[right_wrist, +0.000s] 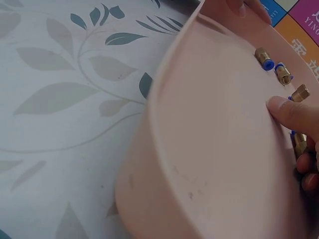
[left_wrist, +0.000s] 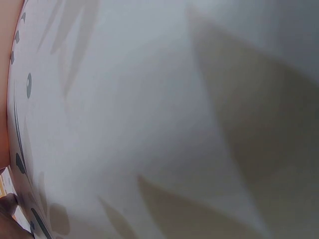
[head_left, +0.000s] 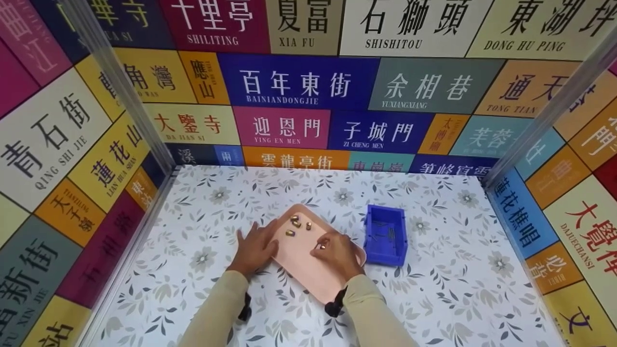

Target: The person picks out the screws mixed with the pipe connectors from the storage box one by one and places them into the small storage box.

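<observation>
A pink tray (head_left: 301, 262) lies at a slant on the table, with several brass fittings (head_left: 290, 233) with blue ends near its far end. My left hand (head_left: 255, 248) holds the tray's left rim, the thumb on the inner side. Over the tray's right half, my right hand (head_left: 340, 250) pinches a small fitting, mostly hidden by the fingers. The right wrist view shows this brass fitting (right_wrist: 299, 143) beside the fingertips, below the thumb (right_wrist: 284, 109). Mostly patterned tabletop (left_wrist: 124, 109) fills the left wrist view, with the tray's side (left_wrist: 4, 89) along its left edge.
A blue plastic bin (head_left: 385, 259) stands just right of the tray, with several thin dark metal pieces inside. The floral tablecloth (head_left: 448, 279) spreads around both. Panels with printed place names (head_left: 303, 82) wall off the back and sides.
</observation>
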Tool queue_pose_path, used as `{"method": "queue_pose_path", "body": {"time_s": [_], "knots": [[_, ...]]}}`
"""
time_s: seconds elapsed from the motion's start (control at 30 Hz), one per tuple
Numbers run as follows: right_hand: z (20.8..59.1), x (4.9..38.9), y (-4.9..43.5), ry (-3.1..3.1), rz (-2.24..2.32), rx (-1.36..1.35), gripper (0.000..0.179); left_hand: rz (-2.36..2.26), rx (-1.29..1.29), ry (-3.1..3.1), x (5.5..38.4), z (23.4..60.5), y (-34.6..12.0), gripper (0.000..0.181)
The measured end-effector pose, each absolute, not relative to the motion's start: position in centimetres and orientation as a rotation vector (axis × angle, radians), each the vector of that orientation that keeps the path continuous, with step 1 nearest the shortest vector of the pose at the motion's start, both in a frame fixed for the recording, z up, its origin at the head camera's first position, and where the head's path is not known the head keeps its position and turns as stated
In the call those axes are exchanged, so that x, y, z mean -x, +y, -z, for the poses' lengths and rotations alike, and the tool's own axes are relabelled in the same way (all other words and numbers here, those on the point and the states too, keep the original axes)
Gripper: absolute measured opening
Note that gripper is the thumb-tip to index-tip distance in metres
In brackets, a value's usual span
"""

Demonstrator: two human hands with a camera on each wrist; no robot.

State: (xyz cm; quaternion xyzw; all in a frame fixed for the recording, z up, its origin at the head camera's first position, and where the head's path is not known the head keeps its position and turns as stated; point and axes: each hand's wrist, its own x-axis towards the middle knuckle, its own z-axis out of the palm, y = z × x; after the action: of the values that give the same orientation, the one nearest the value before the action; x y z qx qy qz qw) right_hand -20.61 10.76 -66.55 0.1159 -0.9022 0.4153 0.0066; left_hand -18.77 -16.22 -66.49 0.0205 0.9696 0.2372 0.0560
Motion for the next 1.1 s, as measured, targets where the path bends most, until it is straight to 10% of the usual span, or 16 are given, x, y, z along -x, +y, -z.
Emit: {"method": "queue_pose_path", "body": {"time_s": [1.1], "knots": [[63.8, 21.0, 11.4, -2.768, -1.519, -0.181, 0.022, -0.746, -0.122, 2.979, 19.1, 67.1, -16.5, 0.065]]}}
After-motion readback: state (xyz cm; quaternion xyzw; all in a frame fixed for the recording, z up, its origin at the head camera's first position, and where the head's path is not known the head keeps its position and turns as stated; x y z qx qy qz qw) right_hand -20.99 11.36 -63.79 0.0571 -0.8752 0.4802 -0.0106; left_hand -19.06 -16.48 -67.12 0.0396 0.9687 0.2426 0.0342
